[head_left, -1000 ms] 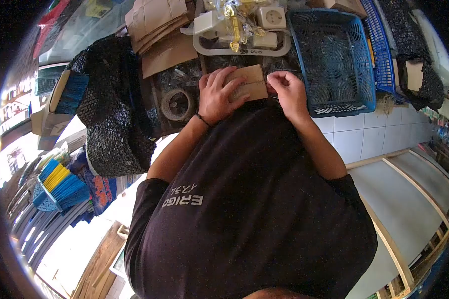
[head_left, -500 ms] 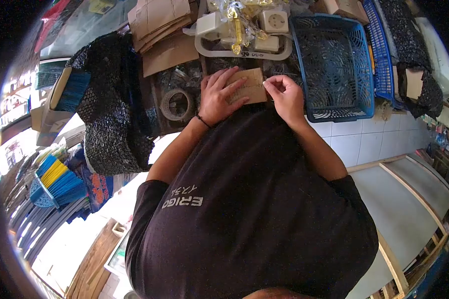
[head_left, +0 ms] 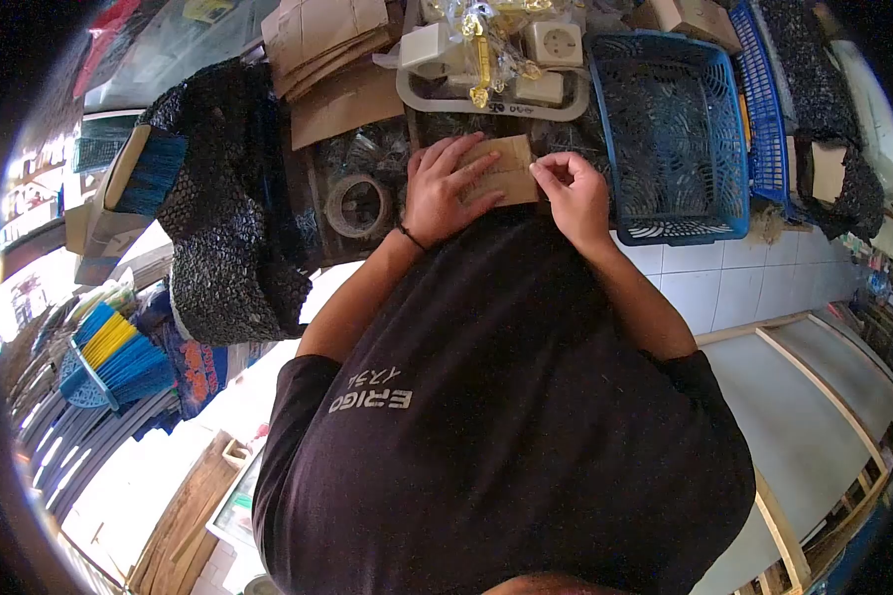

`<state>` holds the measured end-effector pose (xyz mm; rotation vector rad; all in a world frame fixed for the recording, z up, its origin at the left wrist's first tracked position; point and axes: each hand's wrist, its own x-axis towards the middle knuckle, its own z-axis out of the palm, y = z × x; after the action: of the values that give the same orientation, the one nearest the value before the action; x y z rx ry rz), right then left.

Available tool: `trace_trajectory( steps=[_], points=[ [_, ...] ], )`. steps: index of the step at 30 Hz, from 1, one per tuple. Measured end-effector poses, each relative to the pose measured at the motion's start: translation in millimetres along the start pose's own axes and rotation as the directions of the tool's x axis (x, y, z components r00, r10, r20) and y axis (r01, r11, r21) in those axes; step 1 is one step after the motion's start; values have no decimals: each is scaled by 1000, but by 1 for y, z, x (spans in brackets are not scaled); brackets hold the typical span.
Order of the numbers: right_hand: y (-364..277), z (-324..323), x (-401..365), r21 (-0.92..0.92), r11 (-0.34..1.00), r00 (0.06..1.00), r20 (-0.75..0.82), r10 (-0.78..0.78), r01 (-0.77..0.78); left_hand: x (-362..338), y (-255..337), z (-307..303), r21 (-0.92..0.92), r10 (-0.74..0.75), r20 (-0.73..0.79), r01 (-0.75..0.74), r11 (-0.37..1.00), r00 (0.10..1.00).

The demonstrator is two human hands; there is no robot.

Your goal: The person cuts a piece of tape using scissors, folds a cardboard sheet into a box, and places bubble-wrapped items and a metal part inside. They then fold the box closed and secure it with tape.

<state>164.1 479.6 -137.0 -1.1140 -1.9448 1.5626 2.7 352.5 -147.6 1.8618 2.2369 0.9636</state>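
Note:
A small brown piece of cardboard lies just in front of my body. My left hand rests flat on its left part with the fingers spread. At the cardboard's right edge, the thumb and forefinger of my right hand are pinched together. What sits between those fingertips, if anything, is too small to make out. A roll of tape lies left of my left hand.
Beyond my hands, a white tray carries wall sockets and gold-coloured packets. An empty blue plastic basket stands on the right. Cardboard sheets and black bubble wrap are on the left.
The whole view has shifted slightly, with the things appearing a little further right. My hands keep nearly the same pose at the cardboard.

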Motion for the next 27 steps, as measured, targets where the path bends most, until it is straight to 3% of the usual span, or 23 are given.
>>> trace_trajectory(
  steps=[18, 24, 27],
  points=[
    [0, 4, 1, -83, 996, 1000, -17, -24, 23, 0, 0, 1, 3, 1, 4, -1, 1000, 1000],
    [7, 8, 3, -98, 994, 996, -70, -51, 44, 2, -1, 2, 3, 12, 15, -12, 1000, 1000],
    [6, 8, 4, -195, 980, 985, -156, -76, 44, 4, -1, 2, -3, 18, 5, -18, 1000, 1000]
  ],
)
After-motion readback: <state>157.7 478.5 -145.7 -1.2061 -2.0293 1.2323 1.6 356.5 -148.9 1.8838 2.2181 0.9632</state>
